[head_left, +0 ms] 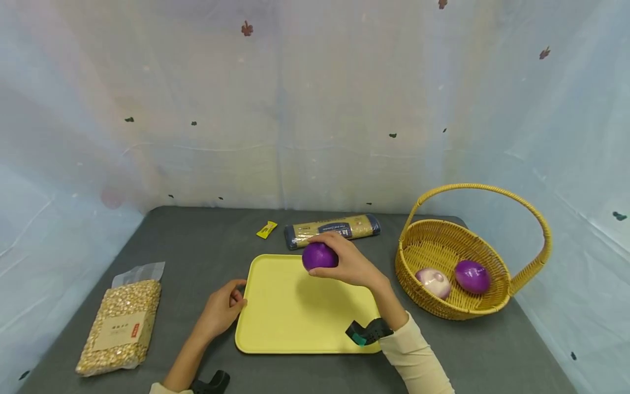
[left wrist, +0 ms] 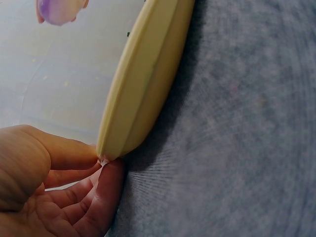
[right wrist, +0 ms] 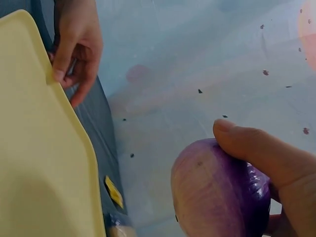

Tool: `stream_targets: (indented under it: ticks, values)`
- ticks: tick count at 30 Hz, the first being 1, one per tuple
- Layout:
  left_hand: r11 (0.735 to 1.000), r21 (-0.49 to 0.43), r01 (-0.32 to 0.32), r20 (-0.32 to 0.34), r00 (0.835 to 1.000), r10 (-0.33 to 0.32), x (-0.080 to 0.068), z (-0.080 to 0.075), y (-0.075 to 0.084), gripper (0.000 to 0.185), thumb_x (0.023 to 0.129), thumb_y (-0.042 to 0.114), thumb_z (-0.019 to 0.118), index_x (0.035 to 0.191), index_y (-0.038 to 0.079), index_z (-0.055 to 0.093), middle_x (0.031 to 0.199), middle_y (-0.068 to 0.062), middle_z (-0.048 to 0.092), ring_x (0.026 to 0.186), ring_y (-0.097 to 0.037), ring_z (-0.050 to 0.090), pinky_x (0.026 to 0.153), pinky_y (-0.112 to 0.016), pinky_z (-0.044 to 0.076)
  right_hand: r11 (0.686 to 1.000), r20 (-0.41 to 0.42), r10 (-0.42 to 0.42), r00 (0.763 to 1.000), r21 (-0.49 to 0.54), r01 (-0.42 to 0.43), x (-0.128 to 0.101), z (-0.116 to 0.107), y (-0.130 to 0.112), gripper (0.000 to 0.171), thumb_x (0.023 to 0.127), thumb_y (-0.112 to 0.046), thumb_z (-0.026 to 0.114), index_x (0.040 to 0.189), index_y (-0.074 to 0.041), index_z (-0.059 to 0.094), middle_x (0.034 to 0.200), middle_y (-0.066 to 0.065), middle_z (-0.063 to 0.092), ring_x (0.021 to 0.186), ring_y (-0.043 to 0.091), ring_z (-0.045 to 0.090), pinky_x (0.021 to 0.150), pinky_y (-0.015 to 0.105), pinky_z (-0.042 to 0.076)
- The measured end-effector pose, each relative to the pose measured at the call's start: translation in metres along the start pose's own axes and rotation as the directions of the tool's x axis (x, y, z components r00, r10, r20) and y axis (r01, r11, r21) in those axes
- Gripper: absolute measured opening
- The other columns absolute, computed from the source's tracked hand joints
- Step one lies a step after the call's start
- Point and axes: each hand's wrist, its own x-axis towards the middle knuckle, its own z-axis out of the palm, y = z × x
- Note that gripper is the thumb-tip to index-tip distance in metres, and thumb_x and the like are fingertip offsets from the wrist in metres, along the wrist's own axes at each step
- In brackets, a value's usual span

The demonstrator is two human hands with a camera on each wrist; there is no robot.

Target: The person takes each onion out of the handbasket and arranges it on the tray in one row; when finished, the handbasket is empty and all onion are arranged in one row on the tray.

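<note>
Gripping a purple onion (head_left: 319, 255) in the right hand (head_left: 350, 264), fingers (right wrist: 256, 148) curled round it from above and thumb wrapped over its top in the right wrist view. Hovering at the 12 o'clock edge of the yellow tray (head_left: 295, 323), onion held just above the rim, not touching it as far as can be told. Over at 9 o'clock of the tray, left hand (head_left: 221, 309) at the rim, fingers (left wrist: 106, 190) bent and pinching the tray's edge, thumb on top and fingertips tucked beneath in the left wrist view. Tray lying flat on the grey surface (head_left: 206, 246). Out at 3 o'clock, wicker basket (head_left: 492, 312) with a tall handle, holding a second purple onion (head_left: 471, 276) and a pale onion (head_left: 434, 282) side by side, just beside each other. Beyond the tray at 12 o'clock, a long wrapped roll (head_left: 354, 225) lying crosswise, and near it at 11 o'clock a small yellow sachet (head_left: 266, 229). Far out at 8 o'clock, a clear bag of kernels (head_left: 120, 325) lying flat, well apart from the tray.
</note>
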Motion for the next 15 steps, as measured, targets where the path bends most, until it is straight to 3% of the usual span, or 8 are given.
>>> stream_targets:
  ticks: [15]
  values:
    - [1.0,-0.019,0.0,-0.009,1.0,0.0,-0.001,0.0,0.001,0.037,0.084,0.0,0.064,0.12,-0.002,0.055,0.074,-0.001,0.053,0.056,-0.008,0.047,0.052,-0.023,0.04,1.0,0.017,0.022,1.0,0.019,-0.023,0.019,0.041,0.0,0.06,0.077,-0.036,0.075,0.13,-0.021,0.051,0.129,0.001,0.046,0.113,0.017,0.048,0.085,0.035,0.047]
